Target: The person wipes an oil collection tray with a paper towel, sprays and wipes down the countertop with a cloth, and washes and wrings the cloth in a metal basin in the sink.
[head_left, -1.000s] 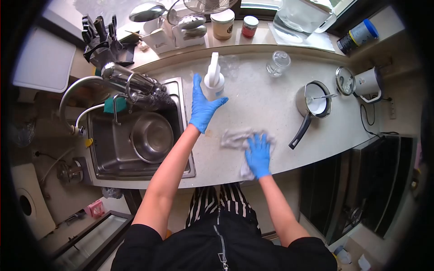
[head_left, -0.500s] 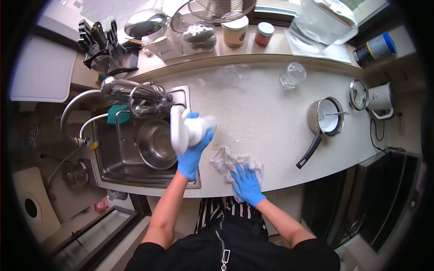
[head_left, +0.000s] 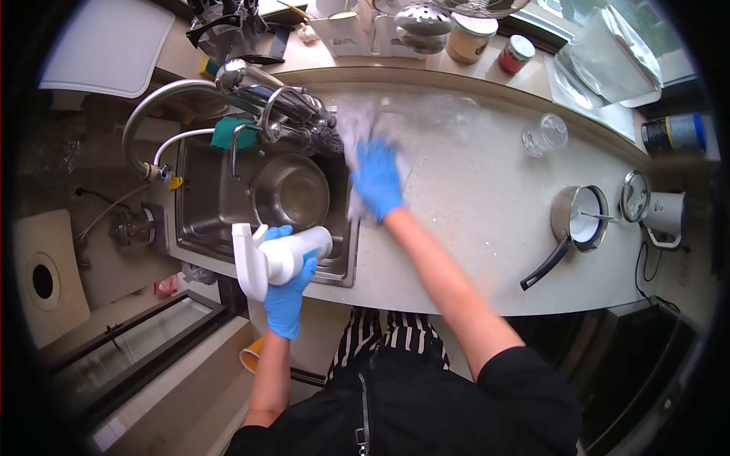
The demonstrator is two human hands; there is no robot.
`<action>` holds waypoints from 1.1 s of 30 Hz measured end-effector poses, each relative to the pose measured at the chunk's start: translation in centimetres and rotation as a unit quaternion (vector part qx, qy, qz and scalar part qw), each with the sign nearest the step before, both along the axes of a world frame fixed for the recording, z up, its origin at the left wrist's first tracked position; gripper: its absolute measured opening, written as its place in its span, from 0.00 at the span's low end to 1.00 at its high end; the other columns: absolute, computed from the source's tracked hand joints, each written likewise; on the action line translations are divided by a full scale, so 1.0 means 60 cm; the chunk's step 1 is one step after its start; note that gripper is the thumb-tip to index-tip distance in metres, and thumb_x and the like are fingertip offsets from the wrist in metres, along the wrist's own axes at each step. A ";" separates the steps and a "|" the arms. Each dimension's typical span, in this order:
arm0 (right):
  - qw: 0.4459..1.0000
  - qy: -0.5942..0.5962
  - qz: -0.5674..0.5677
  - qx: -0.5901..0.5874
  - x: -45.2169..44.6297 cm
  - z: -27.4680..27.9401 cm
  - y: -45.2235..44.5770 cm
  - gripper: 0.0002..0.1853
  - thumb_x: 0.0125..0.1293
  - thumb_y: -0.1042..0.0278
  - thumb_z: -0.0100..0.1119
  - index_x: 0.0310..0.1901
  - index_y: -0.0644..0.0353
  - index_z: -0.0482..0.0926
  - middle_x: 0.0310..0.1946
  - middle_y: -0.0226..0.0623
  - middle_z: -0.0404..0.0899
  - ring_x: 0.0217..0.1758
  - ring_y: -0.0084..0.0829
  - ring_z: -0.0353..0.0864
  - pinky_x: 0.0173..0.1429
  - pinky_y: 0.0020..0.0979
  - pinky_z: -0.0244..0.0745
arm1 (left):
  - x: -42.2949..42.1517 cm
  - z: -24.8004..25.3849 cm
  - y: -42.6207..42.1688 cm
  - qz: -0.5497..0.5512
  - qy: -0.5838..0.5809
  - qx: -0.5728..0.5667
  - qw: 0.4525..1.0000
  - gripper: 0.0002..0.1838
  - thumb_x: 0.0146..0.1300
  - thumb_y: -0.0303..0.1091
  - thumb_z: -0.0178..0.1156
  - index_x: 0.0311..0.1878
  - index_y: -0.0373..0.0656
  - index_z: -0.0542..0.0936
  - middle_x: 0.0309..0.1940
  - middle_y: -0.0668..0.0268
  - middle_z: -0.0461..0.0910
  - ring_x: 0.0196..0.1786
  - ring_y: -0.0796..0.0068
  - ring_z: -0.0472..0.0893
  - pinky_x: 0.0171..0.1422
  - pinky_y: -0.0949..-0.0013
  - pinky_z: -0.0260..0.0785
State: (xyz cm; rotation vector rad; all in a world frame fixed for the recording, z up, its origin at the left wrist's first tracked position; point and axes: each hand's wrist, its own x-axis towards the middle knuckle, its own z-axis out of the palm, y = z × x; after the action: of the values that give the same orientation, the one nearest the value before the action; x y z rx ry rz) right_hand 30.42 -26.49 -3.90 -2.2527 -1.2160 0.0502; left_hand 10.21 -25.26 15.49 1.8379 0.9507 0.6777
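Over the front of the sink, my left hand, in a blue glove, is closed round a white spray bottle. The bottle is tilted, its trigger head toward the left. My right hand, also gloved in blue, presses on a pale cloth and has hold of it. That cloth lies on the counter along the sink's right edge, near the faucet. Motion blurs the cloth and the right fingers. A metal bowl sits in the sink.
On the counter's right are a saucepan with its handle toward me, a clear glass and a white kettle. Jars, a red-labelled jar among them, line the back ledge. A teal cloth hangs by the faucet.
My right hand has swept the cloth from the counter's front to the back left beside the sink. The left hand has brought the spray bottle lower, toward me. The view has shifted too.
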 end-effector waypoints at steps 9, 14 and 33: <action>0.975 0.093 0.064 -0.190 -0.175 0.034 -0.398 0.27 0.58 0.49 0.47 0.59 0.47 0.64 0.66 0.40 0.50 0.70 0.47 0.44 0.68 0.50 0.38 | 0.053 0.028 -0.004 -0.007 -0.097 -0.070 0.993 0.33 0.45 0.21 0.65 0.56 0.37 0.64 0.50 0.60 0.70 0.52 0.70 0.71 0.60 0.67 0.64; 0.969 -0.032 -0.162 -0.186 -0.007 0.002 -0.343 0.31 0.59 0.48 0.48 0.63 0.49 0.59 0.68 0.44 0.45 0.71 0.50 0.37 0.70 0.48 0.31 | 0.051 0.033 -0.003 -0.054 -0.060 -0.029 0.996 0.31 0.45 0.21 0.65 0.55 0.38 0.65 0.49 0.60 0.71 0.52 0.71 0.71 0.60 0.68 0.64; 0.905 0.115 0.342 0.227 -0.060 0.511 -0.161 0.12 0.62 0.60 0.47 0.32 0.60 0.74 0.27 0.41 0.71 0.34 0.43 0.71 0.40 0.37 0.66 | -0.019 0.131 -0.014 -0.383 -0.002 -0.186 0.905 0.34 0.38 0.29 0.71 0.54 0.43 0.69 0.43 0.72 0.74 0.45 0.81 0.72 0.54 0.72 0.65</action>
State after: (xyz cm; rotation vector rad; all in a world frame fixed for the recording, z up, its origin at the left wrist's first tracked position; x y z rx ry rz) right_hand 26.82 -36.17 26.76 -1.3069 -1.6253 0.2638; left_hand 9.06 -26.09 23.34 1.6670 0.2574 0.0036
